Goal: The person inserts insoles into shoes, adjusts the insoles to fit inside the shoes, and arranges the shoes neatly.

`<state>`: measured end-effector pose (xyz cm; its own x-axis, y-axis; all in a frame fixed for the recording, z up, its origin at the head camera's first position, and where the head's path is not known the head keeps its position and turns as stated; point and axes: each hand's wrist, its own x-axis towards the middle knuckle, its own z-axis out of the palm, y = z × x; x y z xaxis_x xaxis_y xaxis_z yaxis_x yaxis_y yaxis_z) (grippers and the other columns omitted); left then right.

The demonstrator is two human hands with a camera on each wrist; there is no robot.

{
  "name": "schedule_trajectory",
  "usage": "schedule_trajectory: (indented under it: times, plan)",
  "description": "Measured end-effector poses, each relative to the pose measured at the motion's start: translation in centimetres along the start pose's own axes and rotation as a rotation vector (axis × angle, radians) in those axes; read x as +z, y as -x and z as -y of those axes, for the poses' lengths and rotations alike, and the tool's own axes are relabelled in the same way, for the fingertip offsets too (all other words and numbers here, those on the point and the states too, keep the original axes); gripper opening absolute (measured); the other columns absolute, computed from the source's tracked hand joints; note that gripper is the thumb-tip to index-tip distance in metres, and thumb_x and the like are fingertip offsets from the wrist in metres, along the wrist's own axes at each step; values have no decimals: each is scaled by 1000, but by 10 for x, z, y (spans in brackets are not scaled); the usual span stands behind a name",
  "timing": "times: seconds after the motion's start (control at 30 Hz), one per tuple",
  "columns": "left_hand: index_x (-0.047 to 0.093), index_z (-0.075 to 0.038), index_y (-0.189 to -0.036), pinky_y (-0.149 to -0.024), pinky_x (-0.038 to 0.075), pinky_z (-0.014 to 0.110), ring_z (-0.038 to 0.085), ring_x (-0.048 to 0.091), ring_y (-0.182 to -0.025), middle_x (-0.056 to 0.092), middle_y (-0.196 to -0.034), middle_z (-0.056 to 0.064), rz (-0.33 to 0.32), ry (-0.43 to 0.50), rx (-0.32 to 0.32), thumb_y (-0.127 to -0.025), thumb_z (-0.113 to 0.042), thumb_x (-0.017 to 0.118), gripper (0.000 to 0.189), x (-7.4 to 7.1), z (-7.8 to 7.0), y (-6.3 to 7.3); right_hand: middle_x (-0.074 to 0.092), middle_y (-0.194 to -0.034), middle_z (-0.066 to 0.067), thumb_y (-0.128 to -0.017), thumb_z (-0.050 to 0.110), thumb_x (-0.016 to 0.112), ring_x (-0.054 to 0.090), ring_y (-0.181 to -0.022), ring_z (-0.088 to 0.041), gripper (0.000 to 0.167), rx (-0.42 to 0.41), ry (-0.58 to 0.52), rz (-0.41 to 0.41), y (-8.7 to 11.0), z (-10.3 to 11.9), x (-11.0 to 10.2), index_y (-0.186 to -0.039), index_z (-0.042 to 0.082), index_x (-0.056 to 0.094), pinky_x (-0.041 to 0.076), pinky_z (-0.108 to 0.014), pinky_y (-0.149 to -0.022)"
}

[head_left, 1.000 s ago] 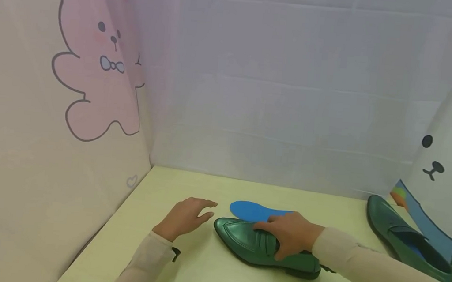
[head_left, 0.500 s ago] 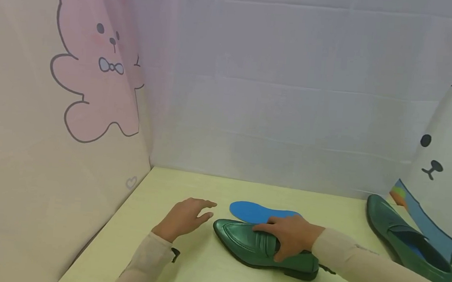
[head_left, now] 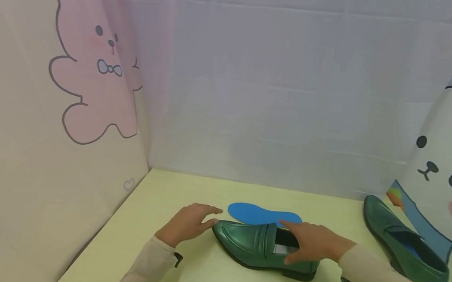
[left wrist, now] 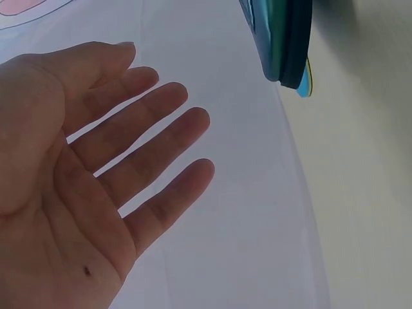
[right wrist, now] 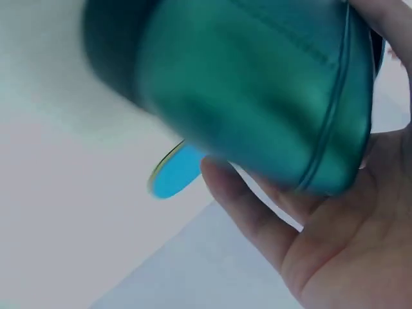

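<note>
A green loafer (head_left: 247,243) lies on the table with its toe to the left; something whitish shows inside its opening. Straddling its heel end is my right hand (head_left: 315,243), thumb on the near side and fingers beyond the far rim, loosely extended. The right wrist view has the heel (right wrist: 251,90) between thumb and fingers; firm contact cannot be made out. Just behind the shoe lies a blue insole (head_left: 258,213), partly hidden by it. My left hand (head_left: 189,222) hovers by the toe, its fingers relaxed and holding nothing, as the left wrist view confirms.
At the right a second green loafer (head_left: 405,248) stands angled, blue visible inside it. Pale yellow tabletop (head_left: 190,187) runs back to a whitish cloth wall (head_left: 285,97). Cloth with a printed pink bear (head_left: 102,96) hangs at the left.
My right hand has slid right, from the loafer's upper toward its heel, uncovering the opening. The loafer has stayed in place. My left hand has come slightly nearer the toe.
</note>
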<state>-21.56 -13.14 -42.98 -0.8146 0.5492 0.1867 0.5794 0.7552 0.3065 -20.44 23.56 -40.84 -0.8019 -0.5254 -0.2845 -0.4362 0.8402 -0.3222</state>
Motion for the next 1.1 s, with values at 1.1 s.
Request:
schedule_trajectory:
  times: [1.1]
  plan:
    - [75, -18, -123, -71, 59, 36, 16, 69, -96, 73, -114, 0, -3, 0, -143, -91, -75, 51, 70, 76, -112, -62, 63, -127, -18, -72, 46, 92, 62, -113, -39, 96, 68, -148, -128, 22, -21, 27, -146, 1, 50, 50, -59, -90]
